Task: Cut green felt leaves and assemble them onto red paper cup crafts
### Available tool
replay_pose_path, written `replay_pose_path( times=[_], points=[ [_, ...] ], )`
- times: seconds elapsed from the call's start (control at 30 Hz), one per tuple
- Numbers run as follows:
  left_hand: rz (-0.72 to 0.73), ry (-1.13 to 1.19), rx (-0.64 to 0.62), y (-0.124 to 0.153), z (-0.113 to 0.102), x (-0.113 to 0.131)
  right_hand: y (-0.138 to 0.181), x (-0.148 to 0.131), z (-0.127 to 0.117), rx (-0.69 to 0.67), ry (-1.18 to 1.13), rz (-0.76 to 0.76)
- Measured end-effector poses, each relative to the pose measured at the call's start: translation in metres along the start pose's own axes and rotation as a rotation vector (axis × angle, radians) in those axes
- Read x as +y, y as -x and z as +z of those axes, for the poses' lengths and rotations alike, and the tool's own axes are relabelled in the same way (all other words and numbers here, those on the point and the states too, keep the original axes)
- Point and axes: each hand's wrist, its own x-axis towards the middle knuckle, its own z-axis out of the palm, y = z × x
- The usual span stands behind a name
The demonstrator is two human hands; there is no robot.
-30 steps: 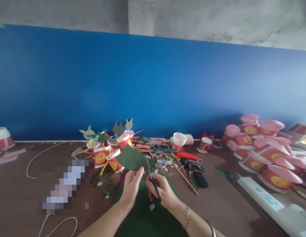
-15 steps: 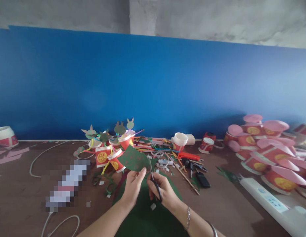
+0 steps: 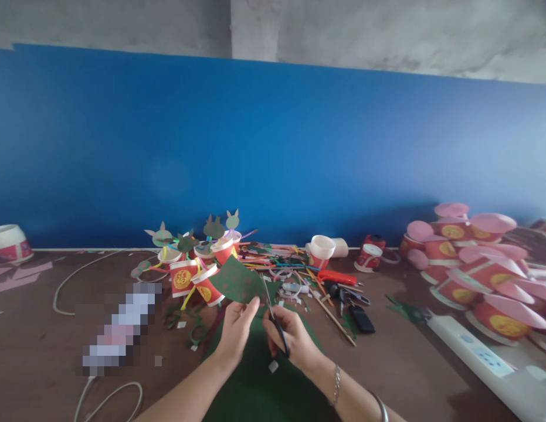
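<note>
Between its thumb and fingers, my left hand (image 3: 238, 328) pinches a piece of dark green paper (image 3: 240, 281) with reddish outlines drawn on it. My right hand (image 3: 292, 335) is closed round the dark handles of a pair of scissors (image 3: 269, 299). The scissor blades point up and away from me, at the right edge of the paper. Whether they touch the paper I cannot tell. Beneath both hands lies a large dark green sheet (image 3: 255, 387) with a small white scrap on it.
Red paper cups (image 3: 183, 278) with green animal heads stand behind at left. Pink-topped cups (image 3: 504, 319) are piled at right, near a white power strip (image 3: 470, 351). Keys (image 3: 341, 293), an orange-red tool (image 3: 338, 278), sticks and scraps lie mid-table. A blue panel (image 3: 273, 152) rises behind.
The scissors and my right hand have shifted very slightly, the blade tips a little to the left. The paper and my left hand are almost where they were.
</note>
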Motion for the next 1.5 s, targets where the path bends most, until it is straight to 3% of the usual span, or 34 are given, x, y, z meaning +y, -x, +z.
replay_pose_path(
  times=[0.27, 0.93, 1.27, 1.5],
  points=[
    [0.005, -0.015, -0.074, -0.002, -0.003, 0.001, 0.0, 0.001, -0.003, -0.021, -0.053, 0.006],
    [0.102, -0.02, -0.071, -0.002, -0.002, 0.002, -0.003, 0.005, -0.004, -0.004, -0.012, 0.015],
    [0.119, -0.053, 0.042, -0.005, -0.004, 0.009, -0.001, -0.001, -0.002, -0.024, 0.039, 0.053],
    [0.112, -0.155, -0.083, -0.005, -0.003, 0.01, -0.001, -0.004, -0.004, -0.017, 0.038, 0.037]
  ],
)
